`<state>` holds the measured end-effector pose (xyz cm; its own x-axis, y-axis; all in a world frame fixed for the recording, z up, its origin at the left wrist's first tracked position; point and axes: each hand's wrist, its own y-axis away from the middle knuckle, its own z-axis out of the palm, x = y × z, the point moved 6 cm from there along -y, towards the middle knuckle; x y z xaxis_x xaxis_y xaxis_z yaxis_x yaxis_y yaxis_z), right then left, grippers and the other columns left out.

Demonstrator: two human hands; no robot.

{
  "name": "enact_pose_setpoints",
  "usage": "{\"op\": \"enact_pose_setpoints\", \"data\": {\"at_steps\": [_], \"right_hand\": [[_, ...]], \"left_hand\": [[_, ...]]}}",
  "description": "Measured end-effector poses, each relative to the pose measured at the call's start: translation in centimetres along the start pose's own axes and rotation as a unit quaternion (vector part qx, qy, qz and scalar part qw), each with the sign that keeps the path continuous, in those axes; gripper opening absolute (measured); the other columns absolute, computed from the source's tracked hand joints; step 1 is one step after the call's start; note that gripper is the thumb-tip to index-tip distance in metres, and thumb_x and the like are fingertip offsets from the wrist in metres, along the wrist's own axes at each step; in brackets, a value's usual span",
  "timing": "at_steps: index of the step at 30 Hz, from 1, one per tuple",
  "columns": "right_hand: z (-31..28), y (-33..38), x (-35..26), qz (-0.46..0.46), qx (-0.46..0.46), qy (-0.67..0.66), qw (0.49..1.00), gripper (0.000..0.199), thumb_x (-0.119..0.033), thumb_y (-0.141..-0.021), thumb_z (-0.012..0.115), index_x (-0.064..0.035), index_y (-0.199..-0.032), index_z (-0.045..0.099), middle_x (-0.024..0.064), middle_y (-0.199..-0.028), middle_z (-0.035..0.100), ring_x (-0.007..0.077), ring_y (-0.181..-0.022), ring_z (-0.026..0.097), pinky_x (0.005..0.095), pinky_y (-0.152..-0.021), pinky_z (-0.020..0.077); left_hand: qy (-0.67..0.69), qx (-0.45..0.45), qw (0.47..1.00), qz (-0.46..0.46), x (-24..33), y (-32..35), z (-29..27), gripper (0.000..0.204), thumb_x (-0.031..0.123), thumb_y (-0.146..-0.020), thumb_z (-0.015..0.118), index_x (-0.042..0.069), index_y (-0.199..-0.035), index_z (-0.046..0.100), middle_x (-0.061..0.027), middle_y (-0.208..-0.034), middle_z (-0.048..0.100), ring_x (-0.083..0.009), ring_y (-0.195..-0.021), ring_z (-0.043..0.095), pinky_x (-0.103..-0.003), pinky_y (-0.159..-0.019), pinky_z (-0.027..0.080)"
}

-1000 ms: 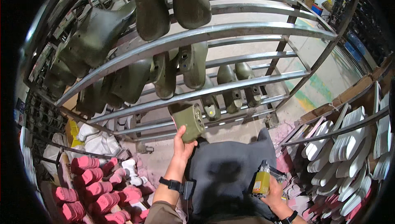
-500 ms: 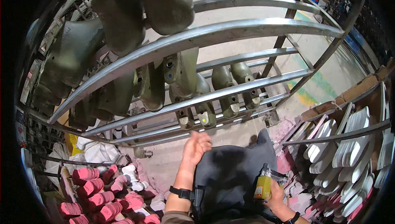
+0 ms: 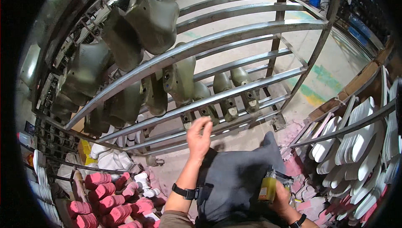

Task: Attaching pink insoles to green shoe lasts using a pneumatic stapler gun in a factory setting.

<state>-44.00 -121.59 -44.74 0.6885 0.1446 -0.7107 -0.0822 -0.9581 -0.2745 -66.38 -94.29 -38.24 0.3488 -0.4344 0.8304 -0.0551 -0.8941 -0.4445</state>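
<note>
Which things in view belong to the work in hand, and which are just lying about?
Seemingly in the work:
yellow tool, held in the right hand
green shoe lasts on the metal rack, close to the apparently empty left hand

Apparently just lying about:
pink stacks, lower left
white sole-shaped pieces, right

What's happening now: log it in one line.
left hand: empty, near metal rack | right hand: holds yellow tool | rack: green forms

The yellow tool (image 3: 266,191) partly hides the right hand (image 3: 281,198).
</note>
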Motion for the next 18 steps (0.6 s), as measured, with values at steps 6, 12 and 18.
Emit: {"op": "enact_pose_setpoints", "data": {"at_steps": [6, 12, 18], "right_hand": [[-0.7, 0.5, 0.4, 0.018, 0.029, -0.011, 0.999, 0.061, -0.018, -0.061, 0.08, -0.0035, -0.115, 0.055, 0.0154, -0.101, 0.063, 0.032, -0.084, 0.065, 0.0367, -0.066, 0.0533], [-0.4, 1.9, 1.0, 0.021, 0.026, 0.042, 0.999, 0.067, -0.019, -0.061, 0.08, -0.0044, -0.12, 0.051, 0.014, -0.101, 0.063, 0.0329, -0.084, 0.064, 0.0371, -0.066, 0.0534], [-1.3, 2.1, 1.1, 0.042, 0.053, -0.023, 0.997, 0.064, -0.014, -0.06, 0.079, -0.0035, -0.117, 0.053, 0.0153, -0.102, 0.063, 0.0343, -0.088, 0.064, 0.0372, -0.072, 0.0522]], "left_hand": [[-0.124, 0.254, 0.955, 0.084, 4.9, -7.0, -2.9, 0.047, 0.005, -0.081, 0.066, -0.005, -0.123, 0.048, -0.0126, -0.125, 0.054, -0.0217, -0.112, 0.051, -0.032, -0.097, 0.038], [-0.096, 0.215, 0.97, -0.067, 2.3, -11.2, -2.7, 0.051, 0.018, -0.066, 0.076, 0.003, -0.112, 0.059, -0.0132, -0.099, 0.067, -0.0266, -0.094, 0.063, -0.035, -0.087, 0.046], [0.057, 0.125, 0.987, -0.087, 5.8, -2.2, -3.5, 0.045, 0.016, -0.07, 0.075, 0.0, -0.11, 0.06, -0.0102, -0.101, 0.066, -0.0226, -0.09, 0.064, -0.032, -0.083, 0.049]]}}
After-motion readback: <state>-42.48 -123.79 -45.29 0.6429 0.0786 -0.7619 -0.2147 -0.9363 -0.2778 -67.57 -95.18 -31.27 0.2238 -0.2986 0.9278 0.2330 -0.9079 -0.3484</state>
